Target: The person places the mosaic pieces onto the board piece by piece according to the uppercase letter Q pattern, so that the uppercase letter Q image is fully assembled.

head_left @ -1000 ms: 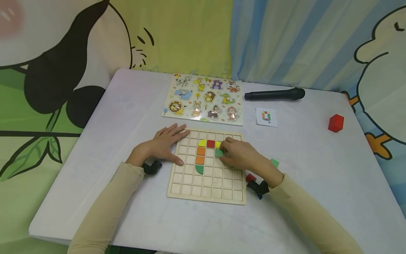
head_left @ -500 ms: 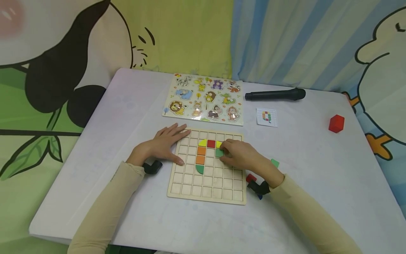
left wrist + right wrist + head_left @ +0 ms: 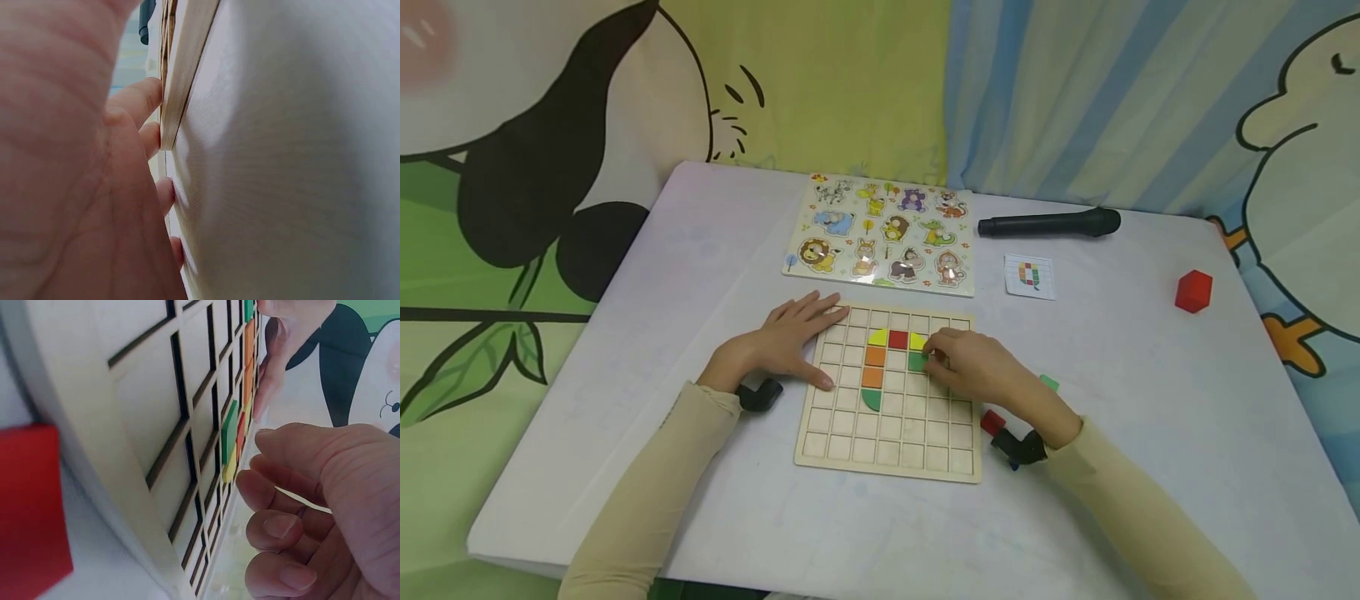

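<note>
A wooden grid board [image 3: 887,454] lies on the white table. My left hand [image 3: 786,342] rests across its left edge, fingers spread; in the left wrist view, fingertips [image 3: 150,94] touch the board's edge. Over the board's right half, my right hand [image 3: 973,362] hovers with loosely bent fingers. Just left of those fingers are a yellow quarter-round tile [image 3: 916,341] and a green square tile [image 3: 917,362]. The right wrist view shows a gap between the fingers and the green tile [image 3: 229,432], and nothing pinched. Also set in the grid are a red tile [image 3: 898,339], orange tiles [image 3: 874,357] and a green quarter-round tile [image 3: 871,400].
Behind the board lies an animal puzzle [image 3: 880,242]. A black microphone-shaped object [image 3: 1049,223], a small pattern card [image 3: 1030,277] and a red block [image 3: 1193,292] are farther right. Loose red [image 3: 992,422], green [image 3: 1049,382] and blue [image 3: 1014,466] pieces lie around the right wrist.
My right hand has drawn slightly rightward, off the yellow and green tiles, and more of the yellow tile shows. The left hand has stayed in place.
</note>
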`<state>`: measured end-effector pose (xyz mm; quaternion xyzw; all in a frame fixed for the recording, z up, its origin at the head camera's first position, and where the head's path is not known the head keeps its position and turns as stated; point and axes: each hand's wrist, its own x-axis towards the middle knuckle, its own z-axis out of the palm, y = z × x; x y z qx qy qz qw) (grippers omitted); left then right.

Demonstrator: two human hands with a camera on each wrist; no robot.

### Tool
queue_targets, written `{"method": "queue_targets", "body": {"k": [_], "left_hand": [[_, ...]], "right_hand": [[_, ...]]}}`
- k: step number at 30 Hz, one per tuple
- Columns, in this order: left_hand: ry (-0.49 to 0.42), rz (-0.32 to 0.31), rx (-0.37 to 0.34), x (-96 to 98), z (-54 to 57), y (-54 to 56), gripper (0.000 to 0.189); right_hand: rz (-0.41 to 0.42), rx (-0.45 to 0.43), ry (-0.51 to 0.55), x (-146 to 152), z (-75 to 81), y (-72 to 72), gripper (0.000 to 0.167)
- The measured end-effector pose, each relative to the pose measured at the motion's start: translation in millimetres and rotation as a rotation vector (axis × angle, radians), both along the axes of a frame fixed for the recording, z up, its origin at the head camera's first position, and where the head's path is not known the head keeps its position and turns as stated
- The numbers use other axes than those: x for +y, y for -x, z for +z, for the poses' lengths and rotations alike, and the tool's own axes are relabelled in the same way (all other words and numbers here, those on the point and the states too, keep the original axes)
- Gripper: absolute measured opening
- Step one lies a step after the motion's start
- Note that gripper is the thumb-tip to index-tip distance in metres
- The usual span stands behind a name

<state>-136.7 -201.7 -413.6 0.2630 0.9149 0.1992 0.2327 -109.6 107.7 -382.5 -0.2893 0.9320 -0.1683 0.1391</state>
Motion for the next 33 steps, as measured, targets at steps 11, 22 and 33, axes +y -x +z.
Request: {"method": "queue_targets", "body": {"k": [11,22,33], "left_hand": [[0.010,0.001,0.008,-2.0,-5.4,1.2,0.116],[0.023,0.005,-0.002,-1.8,-7.3,0.7,0.116],[0.028,0.000,-0.007,-0.1,-5.7,1.8,0.117]], "right_hand": [[-0.108,0.008,0.003,35,1.0,-8.4,0.021],[-0.179,0.027,0.002,72,-3.8,-12.5,0.021],[-0.299,-0.024,-0.041,113,-5.4,-16.9,0.026]]}}
